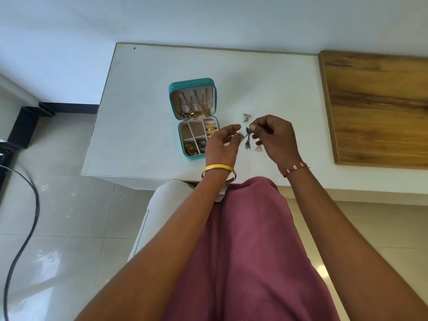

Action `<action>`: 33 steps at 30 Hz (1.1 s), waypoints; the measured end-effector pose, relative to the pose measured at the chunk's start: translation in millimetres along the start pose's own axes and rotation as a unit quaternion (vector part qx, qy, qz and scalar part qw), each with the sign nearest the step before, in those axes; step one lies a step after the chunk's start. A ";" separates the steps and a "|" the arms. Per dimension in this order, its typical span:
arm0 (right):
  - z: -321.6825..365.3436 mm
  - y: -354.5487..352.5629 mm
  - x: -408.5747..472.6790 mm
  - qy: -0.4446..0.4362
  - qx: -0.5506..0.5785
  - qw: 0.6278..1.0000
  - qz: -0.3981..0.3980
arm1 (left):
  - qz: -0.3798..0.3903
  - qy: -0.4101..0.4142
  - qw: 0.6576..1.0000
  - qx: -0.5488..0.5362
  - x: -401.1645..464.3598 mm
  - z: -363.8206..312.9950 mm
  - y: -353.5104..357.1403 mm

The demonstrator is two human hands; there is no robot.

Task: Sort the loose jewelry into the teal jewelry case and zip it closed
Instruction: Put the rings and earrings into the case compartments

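The teal jewelry case (pixel 174 89) lies open on the white table (pixel 143 107), lid raised with gold necklaces hanging inside. Its tray holds gold rings and dark earrings in separate compartments. Just right of the case, my left hand (pixel 221 144) and my right hand (pixel 274 137) both pinch a dark dangling earring (pixel 247 137) held above the table. A silver triangle earring (pixel 246 117) lies beyond my hands. A second triangle earring (pixel 258 148) lies under my right hand's fingers.
A wooden board (pixel 379 107) covers the table's right side. The table's near edge runs just past my wrists, above my lap. A black cable (pixel 30 218) trails over the tiled floor at the left.
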State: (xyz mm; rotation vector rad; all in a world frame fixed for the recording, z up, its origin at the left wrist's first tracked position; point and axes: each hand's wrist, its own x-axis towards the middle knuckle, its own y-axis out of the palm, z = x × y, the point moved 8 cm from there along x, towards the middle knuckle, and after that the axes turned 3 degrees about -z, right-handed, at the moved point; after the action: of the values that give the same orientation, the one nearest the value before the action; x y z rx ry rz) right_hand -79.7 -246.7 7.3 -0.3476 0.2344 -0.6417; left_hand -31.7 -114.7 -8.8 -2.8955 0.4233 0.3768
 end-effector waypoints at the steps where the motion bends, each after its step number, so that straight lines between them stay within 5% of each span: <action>1: 3.5 0.9 -3.1 -0.003 0.007 1.000 0.006 | 0.007 0.011 1.000 0.016 1.0 -1.5 0.7; 7: 15.1 4.9 -11.2 -0.029 -0.002 1.000 0.010 | 0.051 0.005 0.999 -0.001 -0.3 3.3 5.9; 18: -15.4 6.8 2.3 0.025 -0.021 0.999 -0.005 | 0.020 -0.069 0.993 -0.097 2.5 29.3 -14.4; 24: -44.4 19.3 25.7 0.001 -0.166 0.986 -0.029 | -0.011 -0.109 0.983 -0.148 0.1 43.8 -30.5; 29: -35.6 45.9 26.5 -0.077 -0.372 0.925 0.022 | -0.018 -0.120 0.980 -0.158 -2.9 52.4 -35.8; 33: -30.3 51.1 21.6 -0.117 -0.411 0.904 0.027 | -0.025 -0.132 0.977 -0.166 -7.9 61.9 -39.4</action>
State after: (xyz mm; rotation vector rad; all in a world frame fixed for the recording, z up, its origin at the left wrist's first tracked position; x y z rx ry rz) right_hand -44.9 -229.3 -42.5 -1.2230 0.2747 -0.4110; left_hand -40.8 -61.8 -59.5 -3.1002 0.2627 0.8884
